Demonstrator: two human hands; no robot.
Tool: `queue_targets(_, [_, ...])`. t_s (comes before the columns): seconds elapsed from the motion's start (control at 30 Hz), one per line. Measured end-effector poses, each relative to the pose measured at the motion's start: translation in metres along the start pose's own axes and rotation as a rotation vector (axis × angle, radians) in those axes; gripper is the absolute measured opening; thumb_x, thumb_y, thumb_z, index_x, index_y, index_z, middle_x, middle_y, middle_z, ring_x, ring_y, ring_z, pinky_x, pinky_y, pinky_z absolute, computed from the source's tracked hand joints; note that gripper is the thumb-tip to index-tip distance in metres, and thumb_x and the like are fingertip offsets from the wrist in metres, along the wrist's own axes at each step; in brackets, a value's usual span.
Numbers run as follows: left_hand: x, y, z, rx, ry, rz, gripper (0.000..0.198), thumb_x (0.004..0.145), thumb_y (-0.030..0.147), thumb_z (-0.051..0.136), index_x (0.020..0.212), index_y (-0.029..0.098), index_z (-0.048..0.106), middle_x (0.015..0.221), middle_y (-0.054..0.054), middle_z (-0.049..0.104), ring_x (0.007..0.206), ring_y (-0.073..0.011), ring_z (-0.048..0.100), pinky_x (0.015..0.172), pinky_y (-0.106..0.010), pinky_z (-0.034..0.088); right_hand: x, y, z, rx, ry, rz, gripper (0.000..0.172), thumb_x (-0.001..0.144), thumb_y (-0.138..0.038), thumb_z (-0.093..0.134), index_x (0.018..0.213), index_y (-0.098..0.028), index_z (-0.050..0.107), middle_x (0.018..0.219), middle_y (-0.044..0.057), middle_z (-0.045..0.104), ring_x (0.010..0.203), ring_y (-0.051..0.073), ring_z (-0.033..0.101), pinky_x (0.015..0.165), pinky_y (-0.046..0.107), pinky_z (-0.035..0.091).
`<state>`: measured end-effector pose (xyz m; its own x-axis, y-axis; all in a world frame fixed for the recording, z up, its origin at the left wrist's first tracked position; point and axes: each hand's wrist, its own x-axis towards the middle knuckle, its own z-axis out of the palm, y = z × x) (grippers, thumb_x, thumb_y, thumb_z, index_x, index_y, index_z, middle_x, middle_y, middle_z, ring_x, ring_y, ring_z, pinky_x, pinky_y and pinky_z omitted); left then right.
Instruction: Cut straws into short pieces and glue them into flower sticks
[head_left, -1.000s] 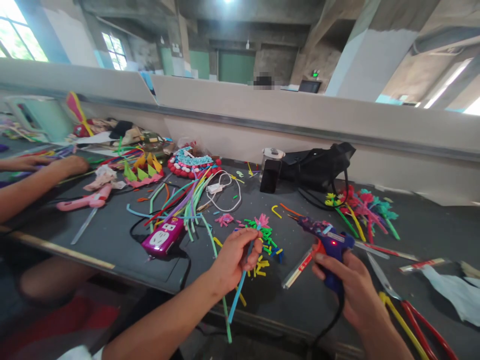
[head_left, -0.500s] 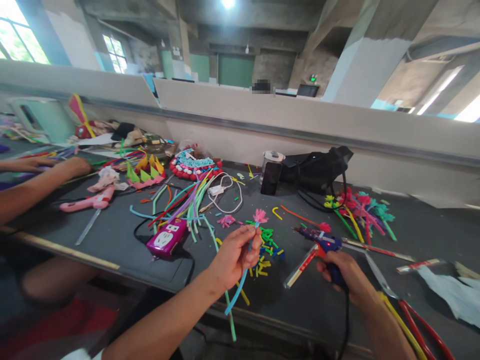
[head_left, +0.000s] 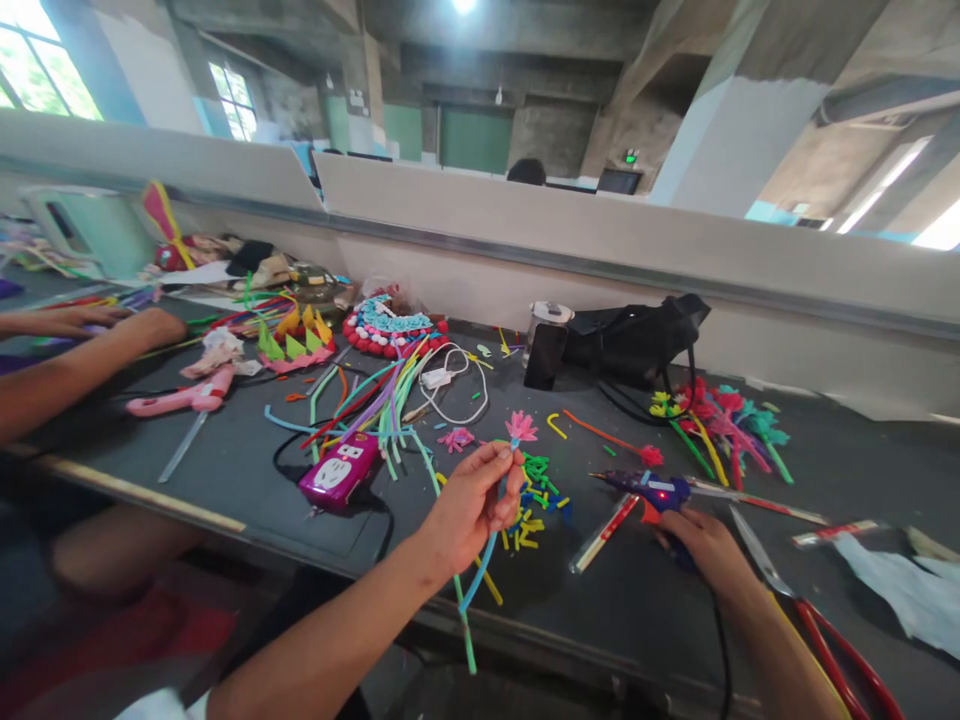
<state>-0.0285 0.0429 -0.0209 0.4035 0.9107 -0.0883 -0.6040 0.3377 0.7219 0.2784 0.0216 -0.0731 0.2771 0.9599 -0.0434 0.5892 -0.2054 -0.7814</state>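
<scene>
My left hand (head_left: 469,510) is closed, thumb and fingers pinching the blue stem of a pipe-cleaner flower (head_left: 522,427) just under its pink head. The stem hangs down below the fist. My right hand (head_left: 705,548) is wrapped round the handle of a dark blue hot glue gun (head_left: 661,492), low over the table, with a small red light showing and its nozzle to the left. Between the hands lie cut green, blue and yellow pipe-cleaner pieces (head_left: 534,530). A packet of sticks (head_left: 606,532) lies beside the gun.
Scissors (head_left: 799,600) with red handles lie at the right. Pipe-cleaner flowers (head_left: 724,425) and a black bag (head_left: 637,340) are farther back. A purple power strip (head_left: 341,472), long pipe cleaners and a pink glue gun (head_left: 187,397) are to the left, near another person's arms (head_left: 90,370).
The glue gun in my right hand has tilted nearly level, its nozzle slightly lower. My left hand keeps the flower at about the same place. The view has shifted slightly.
</scene>
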Motion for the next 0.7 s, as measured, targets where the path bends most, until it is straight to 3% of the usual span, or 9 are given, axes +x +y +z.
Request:
queue_targets(0.17, [0.0, -0.001, 0.001, 0.048, 0.018, 0.037, 0.017, 0.082, 0.031, 0.066, 0.084, 0.016, 0.056, 0.061, 0.006, 0.049, 0.04, -0.0026, 0.037, 0.038, -0.017, 0.025, -0.003, -0.002, 0.005, -0.051, -0.006, 0.101, 0.03, 0.067, -0.047, 0.058, 0.057, -0.019, 0.06, 0.053, 0.003, 0.066, 0.046, 0.016, 0.059, 0.046, 0.024, 0.041])
queue_targets(0.37, [-0.001, -0.001, 0.002, 0.086, 0.04, 0.063, 0.021, 0.081, 0.034, 0.068, 0.082, 0.016, 0.057, 0.064, 0.005, 0.049, 0.043, -0.0027, 0.039, 0.04, -0.018, 0.023, 0.0, 0.015, 0.001, -0.233, 0.095, -0.069, 0.045, 0.077, -0.059, 0.05, 0.059, -0.02, 0.062, 0.053, 0.002, 0.065, 0.052, 0.018, 0.06, 0.05, 0.025, 0.04])
queue_targets(0.47, [-0.001, -0.001, 0.003, 0.115, 0.058, 0.088, 0.02, 0.081, 0.034, 0.067, 0.081, 0.016, 0.057, 0.064, 0.004, 0.049, 0.044, -0.003, 0.038, 0.041, -0.018, 0.023, 0.001, 0.023, -0.001, -0.349, 0.088, -0.103, 0.048, 0.081, -0.06, 0.041, 0.066, -0.021, 0.065, 0.06, 0.002, 0.066, 0.065, 0.022, 0.066, 0.057, 0.026, 0.043])
queue_targets(0.7, [0.002, -0.005, 0.001, 0.276, 0.109, 0.221, 0.017, 0.081, 0.03, 0.065, 0.077, 0.015, 0.059, 0.063, 0.003, 0.056, 0.043, -0.0045, 0.039, 0.04, -0.019, 0.028, -0.01, 0.009, 0.0, -0.695, 0.009, 0.031, 0.052, 0.091, -0.055, 0.03, 0.078, -0.025, 0.07, 0.087, 0.012, 0.074, 0.088, 0.03, 0.07, 0.068, 0.034, 0.047])
